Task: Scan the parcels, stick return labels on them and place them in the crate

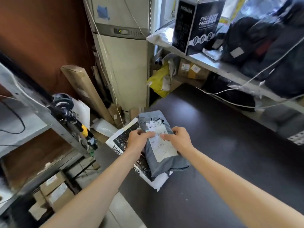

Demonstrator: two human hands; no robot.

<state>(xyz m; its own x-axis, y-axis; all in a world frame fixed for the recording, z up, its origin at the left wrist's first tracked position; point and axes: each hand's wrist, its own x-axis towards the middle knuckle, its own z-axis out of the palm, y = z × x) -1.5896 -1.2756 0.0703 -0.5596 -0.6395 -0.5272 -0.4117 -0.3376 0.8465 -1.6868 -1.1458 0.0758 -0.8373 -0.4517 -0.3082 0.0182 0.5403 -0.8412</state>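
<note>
head view: label (164,149) going onto grey parcel (166,167)
left hand (139,139) presses flat-fingered, right hand (180,139) grips its edge; smoothing outward should avoid creases.

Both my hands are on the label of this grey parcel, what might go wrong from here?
The white paper label, under your left hand and right hand, may crease or sit crooked on the wrinkled grey plastic mailer parcel. That parcel lies on a black bubble mailer that seems to overhang the edge of the dark table, so pressing could slide both off.
</note>
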